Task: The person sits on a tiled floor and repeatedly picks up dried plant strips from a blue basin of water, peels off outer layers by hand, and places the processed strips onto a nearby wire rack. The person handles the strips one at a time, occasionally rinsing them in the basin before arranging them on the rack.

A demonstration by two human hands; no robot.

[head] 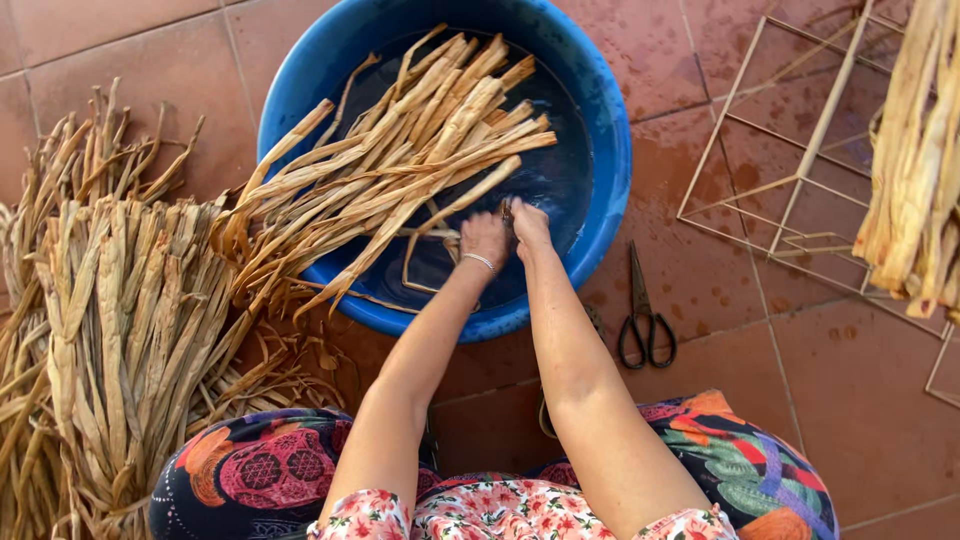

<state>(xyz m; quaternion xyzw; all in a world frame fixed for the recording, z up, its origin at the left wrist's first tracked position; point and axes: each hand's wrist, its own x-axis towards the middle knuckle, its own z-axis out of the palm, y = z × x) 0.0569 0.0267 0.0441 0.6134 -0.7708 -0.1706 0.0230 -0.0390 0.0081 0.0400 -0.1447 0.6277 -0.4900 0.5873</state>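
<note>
Soaking so far: one sheaf of dried leaf strips (400, 150) lies slanted in the blue basin (610, 150), far ends in dark water, near ends hanging over the left rim.
Left to soak, by my reading: large dry bundle (120, 330) on the tiled floor (850, 400) at left; another hangs at far right (915, 160).
Left hand (484, 238): down in the basin near its near rim, fingers curled under, on a bent strip (425, 255); grip not clear.
Right hand (528, 222): just beside the left, touching, fingertips pinched on something small and dark.
Arms: both stretched forward from the lap, nearly parallel.
Nearby: black scissors (645, 320) right of basin; wire frame (790, 150) beyond.
</note>
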